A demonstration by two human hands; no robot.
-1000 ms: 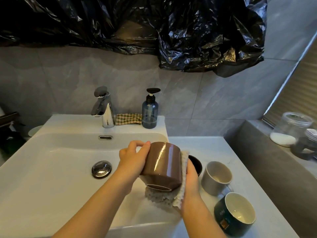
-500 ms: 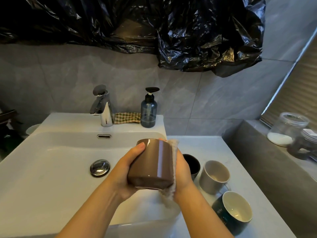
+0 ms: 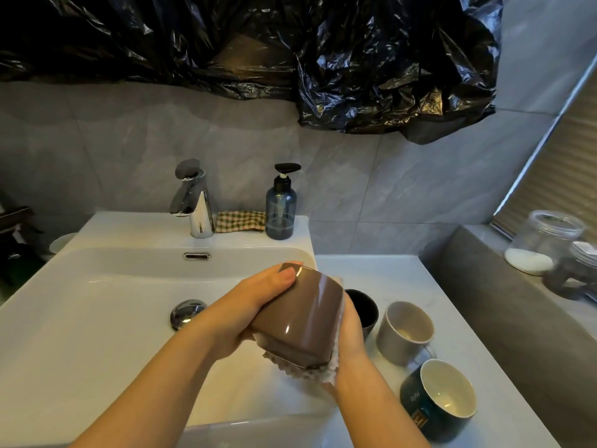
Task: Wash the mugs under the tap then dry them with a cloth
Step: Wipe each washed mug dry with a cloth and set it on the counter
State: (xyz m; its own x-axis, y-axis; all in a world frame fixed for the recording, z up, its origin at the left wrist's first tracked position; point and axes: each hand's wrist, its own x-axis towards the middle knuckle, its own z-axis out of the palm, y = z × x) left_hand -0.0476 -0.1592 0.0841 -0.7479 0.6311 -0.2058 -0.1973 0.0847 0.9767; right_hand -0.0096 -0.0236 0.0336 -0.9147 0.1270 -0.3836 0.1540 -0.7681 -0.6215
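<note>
Left hand (image 3: 255,315) is curled round the brown mug (image 3: 303,315), which is tilted over the right side of the sink (image 3: 80,318). Right hand (image 3: 350,331) clamps the cloth (image 3: 310,370) against its right wall and base. Basin is open to the left. On the desk (image 3: 387,273) to the right, close together: black mug (image 3: 363,307), grey mug (image 3: 403,331), dark green mug (image 3: 433,402) reading "Hello". Far-right ledge: jar (image 3: 542,244) with white powder at the bottom.

Dim grey tiled wall (image 3: 122,150) — black plastic sheet (image 3: 371,66) draped above.
</note>
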